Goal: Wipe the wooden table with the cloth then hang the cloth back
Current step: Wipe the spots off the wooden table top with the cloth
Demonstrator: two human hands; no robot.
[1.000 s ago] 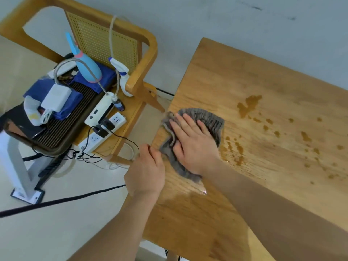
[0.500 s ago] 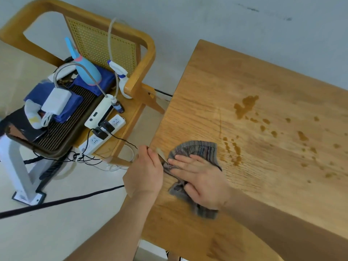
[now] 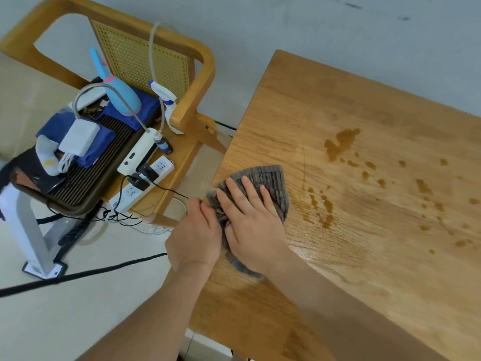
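Note:
A grey ribbed cloth (image 3: 270,182) lies on the wooden table (image 3: 377,256) near its left edge. My right hand (image 3: 250,222) presses flat on the cloth, fingers spread and pointing away from me. At the table's left edge my left hand (image 3: 195,235) is curled, its fingertips touching the cloth's left corner. Brown liquid spots (image 3: 341,142) and a wet sheen lie on the wood to the right of the cloth.
Left of the table stands a wooden chair (image 3: 192,82) that holds a spray bottle (image 3: 169,108), a power strip (image 3: 141,183), a dark tray, blue fabric and a blue gadget. Cables and a white stand (image 3: 31,238) are on the pale floor. A grey wall runs behind.
My right hand slid the cloth toward me along the left edge, then back away a little. My left hand stayed at the table edge.

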